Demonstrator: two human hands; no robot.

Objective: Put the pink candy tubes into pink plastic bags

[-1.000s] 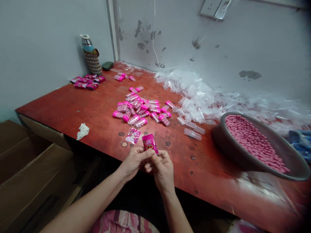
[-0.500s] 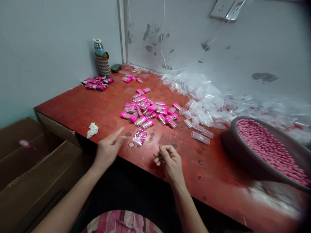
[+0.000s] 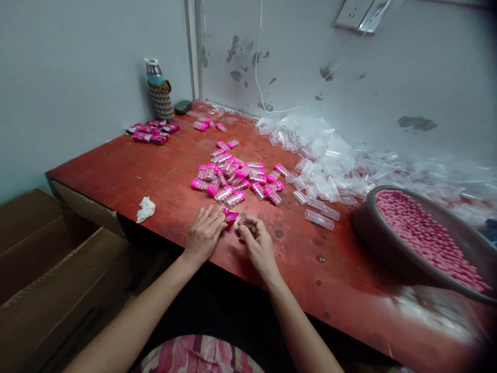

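Striped cloth (image 3: 198,357) over the lap, nearest the viewer, with the front edge of the table (image 3: 295,264) beyond it. A cardboard box (image 3: 66,269) stands to the left, below table height. The left hand (image 3: 202,233) lies palm down with its fingers extended, their tips on a small glossy magenta packet (image 3: 232,216); whether the thumb pinches it from below cannot be told. The right hand (image 3: 259,246) is curled, thumb and forefinger brought together just beside the packet's right edge; it cannot be told whether this grip has hold of the film. The packet rests near the front of the table, between the hands. It is probably light, pliable and somewhat slippery, easily creased rather than broken; a fingertip pinch at an edge or corner should suit it best.

Behind the packet: filled tubes (image 3: 235,199) with pink caps. Left: crumpled tissue (image 3: 146,210). Right: a dark basin (image 3: 365,243) of pink balls (image 3: 427,238), and a heap of see-through tubes (image 3: 330,166) along the wall. Far left: more packets (image 3: 155,133) beside a bottle (image 3: 155,75) in a knitted sleeve.
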